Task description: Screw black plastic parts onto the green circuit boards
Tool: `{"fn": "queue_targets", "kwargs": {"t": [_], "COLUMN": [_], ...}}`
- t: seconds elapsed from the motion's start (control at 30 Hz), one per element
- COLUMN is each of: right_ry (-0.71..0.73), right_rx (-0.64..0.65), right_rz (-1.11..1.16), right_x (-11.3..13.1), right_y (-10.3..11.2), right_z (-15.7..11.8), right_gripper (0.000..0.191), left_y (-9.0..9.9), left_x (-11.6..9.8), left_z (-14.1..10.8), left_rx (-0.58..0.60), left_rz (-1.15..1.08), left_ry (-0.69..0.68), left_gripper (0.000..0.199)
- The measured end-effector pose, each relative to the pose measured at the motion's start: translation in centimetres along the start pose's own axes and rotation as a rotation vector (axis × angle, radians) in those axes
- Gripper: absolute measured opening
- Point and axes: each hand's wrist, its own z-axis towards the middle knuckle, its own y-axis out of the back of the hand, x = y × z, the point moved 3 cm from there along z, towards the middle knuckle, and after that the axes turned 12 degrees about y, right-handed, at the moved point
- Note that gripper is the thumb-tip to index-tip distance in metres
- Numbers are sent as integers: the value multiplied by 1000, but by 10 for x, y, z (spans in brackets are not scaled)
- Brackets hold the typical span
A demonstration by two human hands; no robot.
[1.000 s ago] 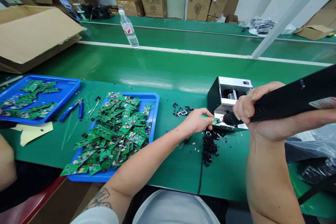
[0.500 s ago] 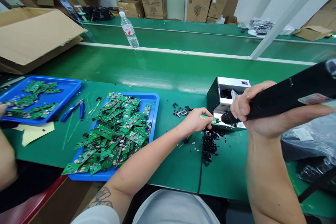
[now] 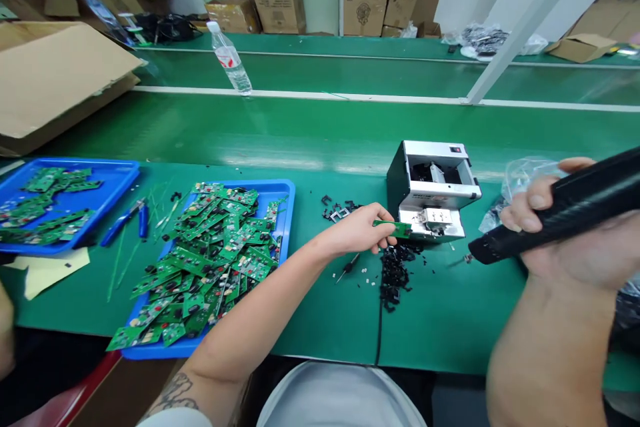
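Observation:
Between the fingers of my left hand (image 3: pixel 367 228) is a small green circuit board (image 3: pixel 400 229), held at the front left of a silver-and-black screw feeder (image 3: pixel 435 177). My right hand (image 3: pixel 560 233) is wrapped round a black electric screwdriver (image 3: pixel 575 203), its bit pointing left, out to the right of the feeder and apart from the board. Just below my left hand lies a heap of small black plastic parts (image 3: pixel 395 277). A thin black-handled tool (image 3: pixel 349 268) rests beside the heap. More black clips (image 3: pixel 337 208) are scattered behind my left wrist.
A blue tray (image 3: pixel 287 213) heaped with circuit boards stands left of my forearm. Farther left are blue-handled cutters (image 3: pixel 143 220) and a second blue tray (image 3: pixel 125 177). A water bottle (image 3: pixel 231 60) stands behind. Another person's arm (image 3: pixel 6 330) shows at the left edge.
My right hand has drawn the screwdriver away from the board to the right, baring the feeder's front. My left hand still holds the board beside the feeder. The view has shifted slightly.

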Motion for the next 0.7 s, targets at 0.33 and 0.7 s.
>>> {"fn": "queue_targets", "kwargs": {"t": [0.33, 0.7], "right_ry": [-420, -310], "right_rx": [-114, 87], "right_rz": [-335, -1234], "right_x": [-102, -113], "right_y": [72, 84], "right_z": [-50, -54], "right_gripper": [47, 42], "left_y": [19, -1], "left_x": [13, 33], "left_z": [-15, -21], "left_rx": [8, 112], "left_rz": [23, -138], "left_ry": [17, 32], "left_gripper": [27, 26]}}
